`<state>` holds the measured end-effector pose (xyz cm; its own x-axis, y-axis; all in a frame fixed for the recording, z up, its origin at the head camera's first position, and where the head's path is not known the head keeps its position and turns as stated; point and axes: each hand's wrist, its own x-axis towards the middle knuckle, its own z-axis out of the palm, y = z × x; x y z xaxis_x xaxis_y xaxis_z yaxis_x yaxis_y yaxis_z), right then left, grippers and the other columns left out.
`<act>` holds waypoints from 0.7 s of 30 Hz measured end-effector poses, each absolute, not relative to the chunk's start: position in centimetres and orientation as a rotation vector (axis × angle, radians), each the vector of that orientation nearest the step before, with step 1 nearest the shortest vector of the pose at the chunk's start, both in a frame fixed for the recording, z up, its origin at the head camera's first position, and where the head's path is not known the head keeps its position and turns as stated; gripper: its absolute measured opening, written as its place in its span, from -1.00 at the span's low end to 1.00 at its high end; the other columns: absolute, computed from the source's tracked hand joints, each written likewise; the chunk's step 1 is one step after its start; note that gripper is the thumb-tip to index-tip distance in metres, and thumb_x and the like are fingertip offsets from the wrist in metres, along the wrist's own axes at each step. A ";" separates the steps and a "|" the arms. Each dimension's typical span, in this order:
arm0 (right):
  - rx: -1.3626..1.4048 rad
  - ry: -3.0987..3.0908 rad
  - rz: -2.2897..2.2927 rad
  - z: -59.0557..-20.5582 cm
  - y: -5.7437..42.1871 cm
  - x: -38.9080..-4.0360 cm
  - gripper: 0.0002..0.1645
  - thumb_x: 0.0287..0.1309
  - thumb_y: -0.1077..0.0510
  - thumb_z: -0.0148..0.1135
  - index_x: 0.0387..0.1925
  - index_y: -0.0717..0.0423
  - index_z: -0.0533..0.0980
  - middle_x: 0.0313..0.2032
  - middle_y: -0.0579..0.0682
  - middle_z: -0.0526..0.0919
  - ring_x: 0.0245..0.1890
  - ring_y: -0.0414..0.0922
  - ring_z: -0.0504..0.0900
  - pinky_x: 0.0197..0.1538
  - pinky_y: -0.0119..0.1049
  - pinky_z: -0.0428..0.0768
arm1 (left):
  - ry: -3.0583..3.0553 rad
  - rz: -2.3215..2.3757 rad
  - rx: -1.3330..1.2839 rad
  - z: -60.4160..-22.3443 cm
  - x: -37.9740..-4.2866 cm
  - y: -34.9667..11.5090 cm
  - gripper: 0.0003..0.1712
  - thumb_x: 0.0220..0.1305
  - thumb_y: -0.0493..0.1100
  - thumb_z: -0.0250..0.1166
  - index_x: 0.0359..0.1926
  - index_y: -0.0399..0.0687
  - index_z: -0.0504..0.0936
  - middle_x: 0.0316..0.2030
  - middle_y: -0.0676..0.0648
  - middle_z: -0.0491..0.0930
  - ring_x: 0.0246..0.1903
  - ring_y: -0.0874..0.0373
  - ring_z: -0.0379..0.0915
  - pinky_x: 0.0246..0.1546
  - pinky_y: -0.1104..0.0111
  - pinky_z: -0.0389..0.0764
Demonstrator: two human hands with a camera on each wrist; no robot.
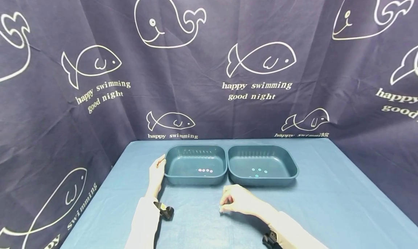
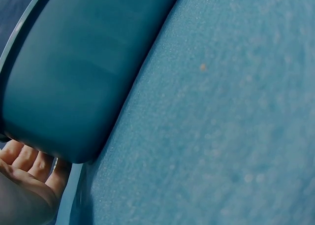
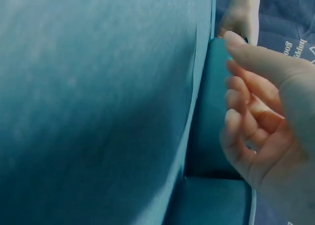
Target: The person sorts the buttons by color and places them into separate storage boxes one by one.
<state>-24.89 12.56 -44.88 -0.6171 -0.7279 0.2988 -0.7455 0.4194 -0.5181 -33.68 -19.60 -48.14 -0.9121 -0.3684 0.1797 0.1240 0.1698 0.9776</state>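
Note:
My left hand point(image 1: 156, 174) is at the left end of the left teal tray point(image 1: 196, 180) and holds it by the rim. In the left wrist view, the fingers point(image 2: 25, 158) lie against the tray's end wall, and their tips are hidden. Small pink ring-like pieces point(image 1: 207, 170) lie in that tray. My right hand point(image 1: 240, 201) is low over the table, just in front of the trays. Its thumb and forefinger pinch a tiny pale-blue piece point(image 1: 220, 207), mostly covered by the fingers. Several small light-blue ring-like pieces point(image 1: 259, 170) lie in the right teal tray point(image 1: 264, 182).
Both trays stand side by side on a blue cloth-covered table point(image 1: 192, 220). Behind and beside it hangs a dark curtain point(image 1: 209, 67) with white whale and fish drawings. In the left wrist view, a tiny orange speck point(image 2: 203, 67) shows on the cloth.

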 end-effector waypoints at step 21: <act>1.299 -2.416 1.002 -43.4 13.6 -25.5 -0.91 -0.05 0.08 0.40 -0.45 -0.06 0.64 -0.46 -0.17 0.53 -0.58 -0.35 0.44 -0.49 -0.66 0.40 | -2.074 -1.804 0.221 -47.9 -33.5 -19.5 -0.57 0.36 -0.29 0.03 0.20 -0.35 0.39 0.21 -0.33 0.39 0.24 -0.17 0.29 0.32 0.12 0.28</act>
